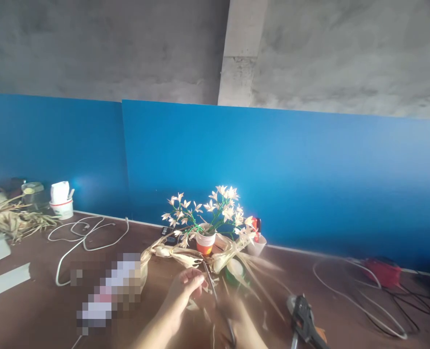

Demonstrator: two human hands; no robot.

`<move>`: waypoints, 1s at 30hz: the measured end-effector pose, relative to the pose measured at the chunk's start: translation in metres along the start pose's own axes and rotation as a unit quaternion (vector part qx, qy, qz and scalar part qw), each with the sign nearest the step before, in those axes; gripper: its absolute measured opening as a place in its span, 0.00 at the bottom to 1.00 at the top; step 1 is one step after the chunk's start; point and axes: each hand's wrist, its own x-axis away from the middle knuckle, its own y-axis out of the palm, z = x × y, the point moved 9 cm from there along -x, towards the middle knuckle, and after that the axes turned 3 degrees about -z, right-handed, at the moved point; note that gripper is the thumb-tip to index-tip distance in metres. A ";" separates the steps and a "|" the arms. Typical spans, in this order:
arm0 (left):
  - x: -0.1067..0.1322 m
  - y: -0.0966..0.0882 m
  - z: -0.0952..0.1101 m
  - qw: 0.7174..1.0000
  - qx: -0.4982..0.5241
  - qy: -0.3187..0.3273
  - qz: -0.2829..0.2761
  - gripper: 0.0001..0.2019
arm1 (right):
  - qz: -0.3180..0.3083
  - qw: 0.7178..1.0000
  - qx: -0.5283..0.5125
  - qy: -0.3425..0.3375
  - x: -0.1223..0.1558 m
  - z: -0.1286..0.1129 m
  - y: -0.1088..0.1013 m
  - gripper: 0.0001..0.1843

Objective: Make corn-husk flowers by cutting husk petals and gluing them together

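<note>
My left hand (pixel 189 283) is closed with thumb and fingers pinched together; what they hold, if anything, is too small to make out. My right hand (pixel 233 312), smeared by motion, is around a pair of dark scissors (pixel 210 277) whose blades point away from me, just right of my left fingers. Past both hands stands an orange and white paper cup (pixel 205 242) with white flowers (pixel 227 208) on green stems. Dry husks (pixel 180 254) lie around the cup. A green and white round item (pixel 235 271) sits beyond my right hand.
A black glue gun (pixel 302 317) lies at the right, near white and dark cables and a red box (pixel 384 272). At left are a white cable (pixel 86 237), a white tub (pixel 61 206) and heaped dry husks (pixel 15 220). A blue partition (pixel 273 179) stands behind the table.
</note>
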 end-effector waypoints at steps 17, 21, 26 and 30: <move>0.005 0.017 -0.001 0.996 0.063 -0.011 -0.056 0.15 | -0.018 1.000 0.009 0.015 -0.001 0.003 0.004 0.26; 0.005 0.017 0.002 0.996 0.059 -0.020 -0.070 0.14 | -0.041 0.998 0.024 0.032 0.002 0.000 0.003 0.26; 0.006 0.019 0.005 0.992 0.076 -0.032 -0.099 0.13 | -0.077 0.994 0.035 0.066 0.007 -0.001 0.003 0.26; 0.006 0.016 0.003 0.991 0.066 -0.048 -0.110 0.11 | -0.083 0.993 0.039 0.068 0.007 0.001 0.004 0.25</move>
